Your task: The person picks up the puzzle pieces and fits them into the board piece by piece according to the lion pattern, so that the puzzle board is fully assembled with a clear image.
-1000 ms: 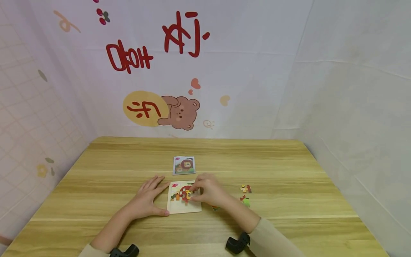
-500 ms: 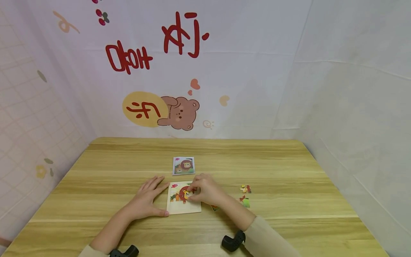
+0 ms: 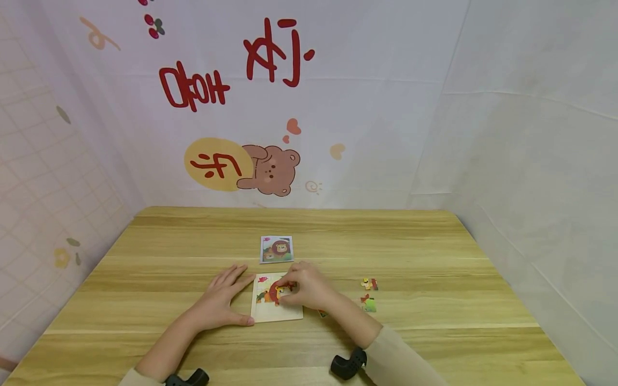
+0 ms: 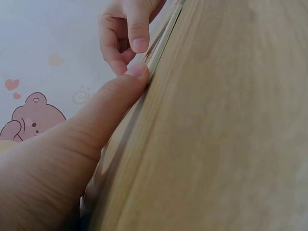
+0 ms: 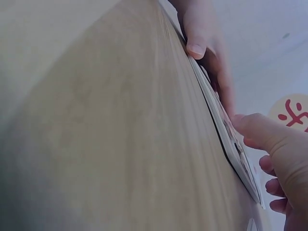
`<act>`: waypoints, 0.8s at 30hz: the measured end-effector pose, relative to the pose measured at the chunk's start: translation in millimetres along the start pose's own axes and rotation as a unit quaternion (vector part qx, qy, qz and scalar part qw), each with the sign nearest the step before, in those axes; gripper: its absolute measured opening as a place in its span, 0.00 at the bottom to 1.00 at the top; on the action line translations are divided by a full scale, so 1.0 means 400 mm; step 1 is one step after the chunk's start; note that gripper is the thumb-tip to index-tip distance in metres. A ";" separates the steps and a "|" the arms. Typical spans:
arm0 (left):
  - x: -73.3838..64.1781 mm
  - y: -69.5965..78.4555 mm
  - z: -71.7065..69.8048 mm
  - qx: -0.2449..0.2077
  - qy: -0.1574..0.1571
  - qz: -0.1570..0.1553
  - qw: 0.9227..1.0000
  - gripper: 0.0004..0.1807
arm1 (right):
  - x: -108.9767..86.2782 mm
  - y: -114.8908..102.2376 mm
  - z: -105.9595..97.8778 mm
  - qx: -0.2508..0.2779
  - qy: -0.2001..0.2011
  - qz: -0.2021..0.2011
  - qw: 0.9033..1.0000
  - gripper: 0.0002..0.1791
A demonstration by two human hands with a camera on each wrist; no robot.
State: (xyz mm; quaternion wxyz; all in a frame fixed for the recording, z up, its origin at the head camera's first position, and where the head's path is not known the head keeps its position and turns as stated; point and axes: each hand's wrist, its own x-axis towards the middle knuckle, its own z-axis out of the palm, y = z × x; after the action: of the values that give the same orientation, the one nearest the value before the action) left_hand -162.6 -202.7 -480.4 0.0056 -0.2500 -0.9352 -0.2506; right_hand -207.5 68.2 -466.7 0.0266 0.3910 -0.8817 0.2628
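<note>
A shallow wooden puzzle tray (image 3: 285, 314), partly filled with lion-picture pieces, lies on the table. My left hand (image 3: 223, 300) rests at its left side, fingers spread, with the thumb (image 4: 110, 101) against the near left corner. Over the right half of the tray, my right hand (image 3: 311, 288) pinches a lion-face puzzle piece (image 3: 281, 291) between thumb and fingers, beside the red mane pieces. From the right wrist view the right thumb (image 5: 260, 130) presses low at the tray's top surface. The hand covers the tray's upper right part.
Behind the tray lies a lion picture card (image 3: 277, 250). To the right are a yellow-and-red loose piece (image 3: 369, 284) and a green-and-red loose piece (image 3: 368, 303). Another piece (image 3: 322, 313) shows partly under the right forearm. A printed cloth (image 3: 367, 107) stands behind the wooden table (image 3: 425, 343).
My right hand has shifted slightly left with the lion-face piece, bringing it against the red mane pieces. The left hand stays in place.
</note>
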 end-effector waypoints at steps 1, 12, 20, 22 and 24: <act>0.000 0.001 -0.001 0.000 -0.001 -0.001 1.000 0.58 | 0.001 -0.001 0.001 0.001 0.001 -0.002 1.000 0.17; 0.002 0.006 -0.006 -0.002 -0.005 -0.003 1.000 0.58 | 0.005 -0.009 0.006 -0.019 -0.008 0.009 1.000 0.18; 0.001 0.006 -0.007 -0.003 -0.004 -0.005 1.000 0.58 | 0.008 -0.009 0.006 -0.016 -0.013 0.020 1.000 0.17; 0.000 0.007 -0.008 -0.003 -0.004 -0.006 1.000 0.58 | 0.008 -0.010 0.003 -0.013 -0.014 0.019 1.000 0.17; 0.000 0.008 -0.008 -0.002 -0.006 -0.006 1.000 0.58 | 0.005 -0.011 -0.002 -0.004 -0.009 0.015 1.000 0.17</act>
State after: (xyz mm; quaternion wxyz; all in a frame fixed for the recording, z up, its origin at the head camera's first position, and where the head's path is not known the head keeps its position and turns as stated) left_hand -161.4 -201.9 -476.3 -0.0020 -0.2454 -0.9362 -0.2514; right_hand -205.9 64.6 -463.5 0.0164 0.3797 -0.8889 0.2558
